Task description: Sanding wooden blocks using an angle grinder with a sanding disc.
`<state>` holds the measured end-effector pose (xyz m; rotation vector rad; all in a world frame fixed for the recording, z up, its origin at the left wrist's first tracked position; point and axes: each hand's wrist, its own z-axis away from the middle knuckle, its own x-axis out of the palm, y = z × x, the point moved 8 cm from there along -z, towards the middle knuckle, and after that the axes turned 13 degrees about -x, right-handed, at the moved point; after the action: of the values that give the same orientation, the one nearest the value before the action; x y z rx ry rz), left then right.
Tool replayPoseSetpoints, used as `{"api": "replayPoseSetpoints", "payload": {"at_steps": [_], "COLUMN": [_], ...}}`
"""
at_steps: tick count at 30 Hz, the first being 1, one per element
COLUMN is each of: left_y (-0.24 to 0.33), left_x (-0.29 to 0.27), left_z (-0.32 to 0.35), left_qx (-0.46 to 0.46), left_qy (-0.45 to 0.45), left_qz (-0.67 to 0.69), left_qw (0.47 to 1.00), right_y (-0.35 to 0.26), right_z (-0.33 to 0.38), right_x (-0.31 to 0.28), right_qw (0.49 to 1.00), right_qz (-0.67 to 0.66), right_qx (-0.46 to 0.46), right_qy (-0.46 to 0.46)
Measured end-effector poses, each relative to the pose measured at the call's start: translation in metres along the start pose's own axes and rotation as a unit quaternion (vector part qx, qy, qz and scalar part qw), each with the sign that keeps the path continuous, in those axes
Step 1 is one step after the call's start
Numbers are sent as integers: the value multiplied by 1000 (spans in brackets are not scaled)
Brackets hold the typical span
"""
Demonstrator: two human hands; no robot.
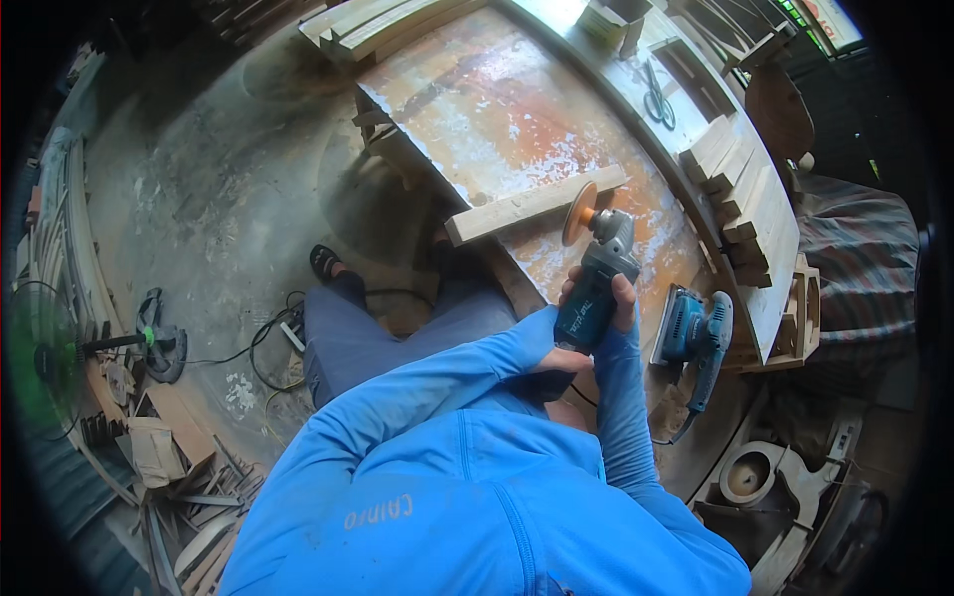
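At nine o'clock a green fan (45,363) stands on the concrete floor (209,179), with wood scraps (169,477) heaped at seven o'clock and a black cable (273,348) trailing toward the person's knees. Just right of centre, the left hand (561,360) closes on the rear end of the angle grinder (594,288), while the right hand (606,298) wraps round its teal body; both hands are clamped on the tool, close together. Its orange sanding disc (579,213) stands edge-on against a pale wooden plank (532,205) lying across the rusty, paint-flecked desk (497,109). At three o'clock a blue palm sander (693,333) rests on the desk's edge, near stacked wooden blocks (745,189). Scissors (657,97) lie at one o'clock.
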<state>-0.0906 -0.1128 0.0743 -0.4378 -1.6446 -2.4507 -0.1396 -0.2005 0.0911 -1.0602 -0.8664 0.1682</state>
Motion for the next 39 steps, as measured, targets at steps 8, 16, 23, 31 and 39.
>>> {"api": "replayPoseSetpoints", "payload": {"at_steps": [8,16,23,31,39], "left_y": [6,-30,-56,-59,-54], "left_x": [-173,-192,-154,-148,-149], "left_z": [86,31,63,59,61], "left_qx": [69,136,125,135,108], "left_qy": [546,409,387,367,350], "left_qz": [-204,-218,-178,-153,-124], "left_qw": [810,876,896,908,922], "right_y": [-21,-41,-39,-7,4], "right_z": [18,14,10,1,0], "right_x": [-34,-18,4,42,59], "right_qw": [992,925,862,852,833], "right_qz": [98,371,502,507,527], "right_qx": [-18,-83,-22,7,8], "right_qy": [72,14,-69,-133,-167]}}
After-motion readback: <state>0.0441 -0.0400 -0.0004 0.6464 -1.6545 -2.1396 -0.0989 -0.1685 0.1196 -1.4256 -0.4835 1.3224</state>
